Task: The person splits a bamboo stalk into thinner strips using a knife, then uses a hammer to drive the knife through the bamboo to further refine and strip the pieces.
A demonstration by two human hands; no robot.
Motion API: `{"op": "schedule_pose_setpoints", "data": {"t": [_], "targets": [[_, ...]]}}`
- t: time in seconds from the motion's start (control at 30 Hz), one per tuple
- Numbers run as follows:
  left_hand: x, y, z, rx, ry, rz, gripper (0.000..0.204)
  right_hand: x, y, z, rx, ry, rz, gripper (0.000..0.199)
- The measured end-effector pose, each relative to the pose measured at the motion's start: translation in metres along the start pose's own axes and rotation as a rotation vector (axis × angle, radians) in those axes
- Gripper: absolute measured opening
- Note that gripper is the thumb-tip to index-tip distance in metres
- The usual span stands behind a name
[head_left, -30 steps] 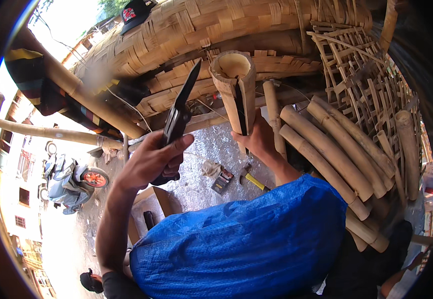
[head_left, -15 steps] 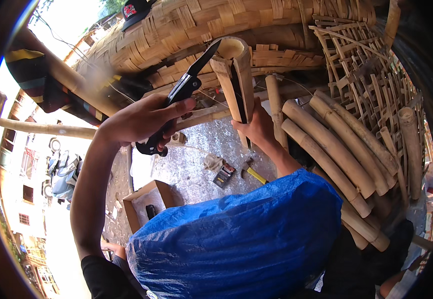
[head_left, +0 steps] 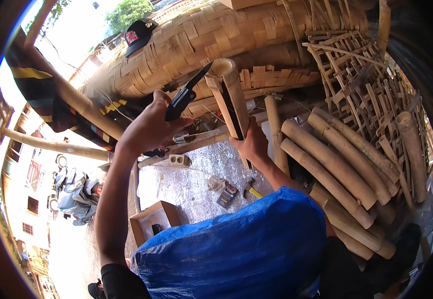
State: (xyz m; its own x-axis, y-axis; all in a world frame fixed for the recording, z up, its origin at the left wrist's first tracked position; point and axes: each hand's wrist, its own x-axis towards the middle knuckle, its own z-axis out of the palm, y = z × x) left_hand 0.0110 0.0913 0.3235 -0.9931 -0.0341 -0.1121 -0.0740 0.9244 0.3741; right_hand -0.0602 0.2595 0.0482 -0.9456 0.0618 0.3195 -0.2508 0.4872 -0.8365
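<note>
The left hand (head_left: pixel 149 124) has its fingers clenched around a black knife (head_left: pixel 180 103), blade toward one o'clock. The right hand (head_left: pixel 251 143) grasps a split bamboo tube (head_left: pixel 234 94) near twelve.

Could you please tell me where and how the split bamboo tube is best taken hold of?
Probably low on the split bamboo tube, from the right, where the right hand grips it. Its open end is up, a dark slit runs down the near side, and the folding knife points toward the top from the left, so that hold likely keeps fingers clear.
</note>
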Motion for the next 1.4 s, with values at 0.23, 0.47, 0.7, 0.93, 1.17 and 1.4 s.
{"op": "schedule_pose_setpoints", "data": {"t": [0.23, 0.47, 0.7, 0.93, 1.17, 1.4], "targets": [[0.003, 0.002, 0.011, 0.354, 0.220, 0.173, 0.044, -0.003, 0.004, 0.000, 0.027, 0.015, -0.008, 0.075], [-0.007, 0.008, -0.003, 0.349, 0.146, 0.121, 0.042, -0.002, -0.006, -0.004, -0.016, 0.001, 0.030, 0.077], [-0.016, 0.025, -0.005, 0.140, 0.077, 0.043, 0.033, -0.005, -0.008, 0.004, -0.030, 0.052, -0.023, 0.072], [-0.015, 0.023, 0.000, 0.146, 0.105, -0.006, 0.035, -0.004, -0.009, 0.001, -0.026, 0.056, 0.007, 0.073], [-0.009, 0.019, 0.006, 0.332, 0.137, -0.004, 0.034, -0.002, 0.000, 0.007, -0.052, 0.075, -0.035, 0.074], [0.002, 0.010, 0.023, 0.427, 0.402, -0.009, 0.032, 0.000, 0.003, 0.019, -0.090, 0.139, -0.073, 0.071]]}}
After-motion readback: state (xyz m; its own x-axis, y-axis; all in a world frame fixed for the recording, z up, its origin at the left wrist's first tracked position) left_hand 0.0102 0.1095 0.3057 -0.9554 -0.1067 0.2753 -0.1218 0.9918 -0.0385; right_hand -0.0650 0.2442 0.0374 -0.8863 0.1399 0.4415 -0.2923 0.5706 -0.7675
